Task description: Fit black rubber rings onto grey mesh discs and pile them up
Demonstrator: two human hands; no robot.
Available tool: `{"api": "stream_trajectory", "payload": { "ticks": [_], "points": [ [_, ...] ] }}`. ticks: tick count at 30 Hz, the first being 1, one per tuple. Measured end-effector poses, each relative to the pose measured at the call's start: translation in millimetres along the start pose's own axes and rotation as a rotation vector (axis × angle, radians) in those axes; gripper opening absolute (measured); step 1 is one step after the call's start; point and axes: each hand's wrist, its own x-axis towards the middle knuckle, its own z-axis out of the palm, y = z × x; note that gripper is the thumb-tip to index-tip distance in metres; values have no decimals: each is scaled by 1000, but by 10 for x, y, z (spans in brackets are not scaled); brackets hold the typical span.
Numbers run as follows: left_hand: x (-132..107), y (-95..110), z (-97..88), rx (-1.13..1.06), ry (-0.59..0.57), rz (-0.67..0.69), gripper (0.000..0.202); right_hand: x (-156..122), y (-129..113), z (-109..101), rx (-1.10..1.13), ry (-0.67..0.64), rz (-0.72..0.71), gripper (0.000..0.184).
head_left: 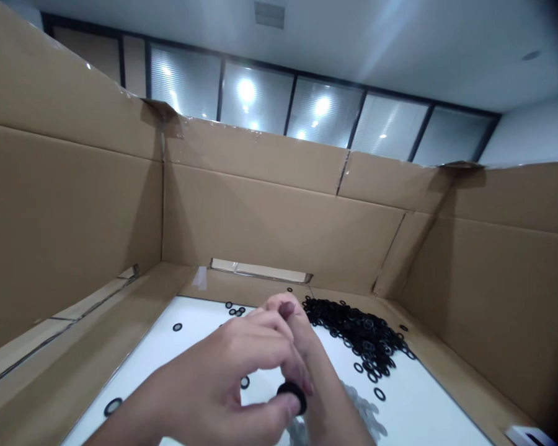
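Observation:
My left hand point(223, 378) is in the foreground over a white surface point(167, 353), its thumb and fingers pinched on a stack of black rubber rings point(292, 396). My right hand point(314, 365) comes up from below, just behind it, fingers bunched together at the top near the left hand's fingertips; what it holds is hidden. A heap of black rings point(363, 334) lies just to the right of both hands. A pile of pale translucent rings point(367, 415) lies below the right hand.
Tall cardboard walls point(270, 210) enclose the work surface on the left, back and right. Loose black rings point(177, 326) are scattered on the white surface, one larger ring point(113, 406) at the left edge. A white object point(527, 437) shows at the bottom right corner.

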Motion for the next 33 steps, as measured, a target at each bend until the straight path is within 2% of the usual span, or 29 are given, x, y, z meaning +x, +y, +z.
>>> {"api": "stream_trajectory", "payload": {
  "ticks": [4, 7, 13, 19, 26, 33],
  "points": [
    [36, -33, 26, -12, 32, 67, 18, 10, 30, -60, 57, -73, -22, 79],
    [40, -51, -3, 38, 72, 131, 24, 6, 115, -123, 103, -133, -20, 83],
    [49, -55, -4, 122, 76, 168, 27, -50, 263, -213, 120, -111, 44, 71],
    [59, -101, -5, 135, 70, 163, 27, -75, 293, -258, 85, -48, 124, 66],
    [59, -97, -11, 150, 84, 177, 27, -46, 239, -197, 56, -3, 158, 69],
    [21, -56, -90, 196, 35, 131, 30, -50, 77, -38, 29, -5, 146, 75]
  ]
}}
